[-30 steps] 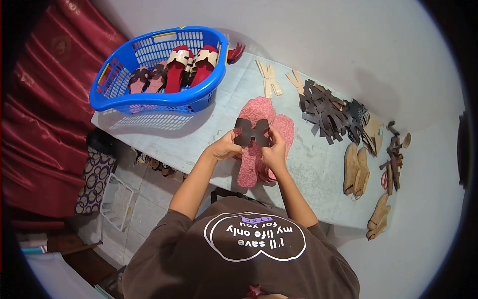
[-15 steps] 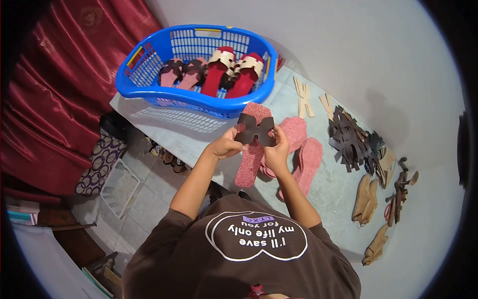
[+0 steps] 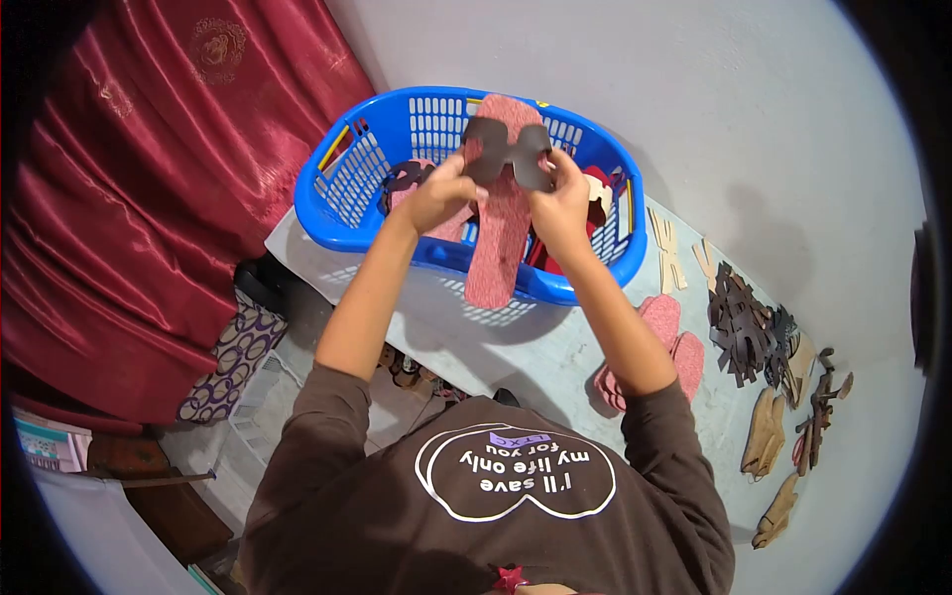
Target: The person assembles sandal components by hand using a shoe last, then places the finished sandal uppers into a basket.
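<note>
My left hand (image 3: 434, 201) grips the left side of a slipper, its thumb by the dark brown strap. The slipper's pink speckled sole (image 3: 501, 238) points away from me, and the wide cut-out strap (image 3: 508, 154) crosses its front part. On the right side of the same slipper, my right hand (image 3: 562, 206) is closed at the strap's edge. Both hands hold it above the blue basket (image 3: 332, 236), hiding part of what lies inside. Within the basket I see a pink slipper with a dark strap (image 3: 405, 177) and a red one with a cream strap (image 3: 598, 196).
Pink soles (image 3: 686, 362) lie on the pale table (image 3: 476, 352), partly behind my right forearm. Farther right are cream strap pieces (image 3: 666, 253), a heap of dark straps (image 3: 739, 322), brown shoe lasts (image 3: 764, 436) and tools (image 3: 816, 407). A red curtain (image 3: 149, 198) hangs at left.
Both hands have carried the slipper forward, from over the table's near part to above the basket. The camera view has shifted, so the basket and table items appear lower and farther right.
</note>
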A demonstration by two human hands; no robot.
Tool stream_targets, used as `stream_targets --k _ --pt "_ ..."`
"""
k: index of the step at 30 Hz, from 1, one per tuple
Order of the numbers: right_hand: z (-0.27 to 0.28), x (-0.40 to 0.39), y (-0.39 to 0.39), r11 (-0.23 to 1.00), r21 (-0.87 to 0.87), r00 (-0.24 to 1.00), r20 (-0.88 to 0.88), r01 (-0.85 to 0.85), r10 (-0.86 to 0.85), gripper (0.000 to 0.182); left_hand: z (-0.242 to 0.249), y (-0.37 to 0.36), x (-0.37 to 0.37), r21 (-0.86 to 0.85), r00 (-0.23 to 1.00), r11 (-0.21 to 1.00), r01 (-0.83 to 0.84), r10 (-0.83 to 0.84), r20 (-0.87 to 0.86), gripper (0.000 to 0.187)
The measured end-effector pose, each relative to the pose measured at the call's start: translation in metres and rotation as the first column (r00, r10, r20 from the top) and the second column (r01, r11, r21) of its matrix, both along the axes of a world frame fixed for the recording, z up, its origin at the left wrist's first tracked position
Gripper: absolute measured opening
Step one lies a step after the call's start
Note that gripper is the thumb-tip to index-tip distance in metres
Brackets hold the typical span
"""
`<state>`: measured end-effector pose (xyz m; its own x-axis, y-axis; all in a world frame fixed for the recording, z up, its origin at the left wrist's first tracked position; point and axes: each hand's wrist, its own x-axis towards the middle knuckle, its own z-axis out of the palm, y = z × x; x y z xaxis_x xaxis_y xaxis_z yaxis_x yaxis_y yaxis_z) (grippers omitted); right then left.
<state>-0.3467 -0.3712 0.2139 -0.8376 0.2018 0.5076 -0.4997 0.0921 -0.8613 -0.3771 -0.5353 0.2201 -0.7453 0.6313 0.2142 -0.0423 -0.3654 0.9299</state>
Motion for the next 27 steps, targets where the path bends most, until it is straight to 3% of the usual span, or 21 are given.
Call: stream_targets --k 2,5,6,7,9,11,12,13,15,19,22,24,27 --pt "0.012 -0.028 -0.012 0.999 0.039 0.998 0.057 0.016 -0.018 0.034 0.001 -0.014 -0.038 0.006 0.999 0.999 0.039 -0.039 0.011 0.063" --pt "0.002 -0.082 -0.026 0.998 0.04 0.997 -0.064 0.042 -0.039 0.036 0.005 -0.026 -0.079 -0.038 0.997 0.999 -0.03 0.027 -0.072 0.061" --pt "-0.003 -0.095 -0.031 0.998 0.041 0.997 -0.068 0.043 -0.04 0.036 0.004 -0.03 -0.092 -0.129 0.998 0.99 -0.049 0.042 -0.057 0.061" --pt "-0.009 -0.107 -0.036 0.998 0.028 0.997 -0.057 0.053 -0.052 0.036 0.001 -0.034 -0.104 -0.221 0.997 0.973 -0.066 0.058 -0.041 0.062" --pt "-0.02 -0.125 -0.042 0.997 0.013 0.996 0.036 0.077 -0.078 0.036 -0.016 -0.039 -0.133 -0.22 0.999 0.975 -0.017 0.009 -0.035 0.058" --pt "-0.049 -0.147 -0.046 0.988 0.048 0.975 0.166 0.144 -0.15 0.035 -0.035 -0.039 -0.165 -0.078 0.93 0.986 0.15 -0.113 0.351 0.058" --pt "-0.077 -0.165 -0.046 0.979 0.046 0.957 0.207 0.199 -0.204 0.033 -0.043 -0.033 -0.171 -0.248 0.938 0.967 0.06 0.03 0.344 0.064" --pt "-0.089 -0.168 -0.048 0.963 0.083 0.936 0.229 0.255 -0.268 0.031 -0.061 -0.034 -0.184 -0.242 0.925 0.964 0.111 -0.011 0.381 0.055" --pt "-0.111 -0.169 -0.049 0.961 0.104 0.922 0.275 0.255 -0.274 0.03 -0.085 -0.033 -0.198 -0.428 0.934 0.895 0.124 0.041 0.355 0.051" --pt "-0.147 -0.164 -0.053 0.933 0.239 0.842 0.41 0.27 -0.349 0.027 -0.137 -0.032 -0.212 -0.492 0.838 0.839 0.232 0.085 0.539 0.047" --pt "-0.158 -0.167 -0.062 0.936 0.21 0.816 0.46 0.284 -0.351 0.027 -0.152 -0.03 -0.215 -0.529 0.812 0.832 0.167 0.189 0.553 0.037" --pt "-0.162 -0.172 -0.067 0.925 0.247 0.733 0.564 0.289 -0.38 0.03 -0.154 -0.033 -0.218 -0.573 0.777 0.805 0.153 0.261 0.573 0.035" --pt "-0.173 -0.179 -0.07 0.938 0.188 0.731 0.589 0.292 -0.345 0.037 -0.157 -0.026 -0.213 -0.61 0.713 0.784 0.111 0.365 0.599 0.033"
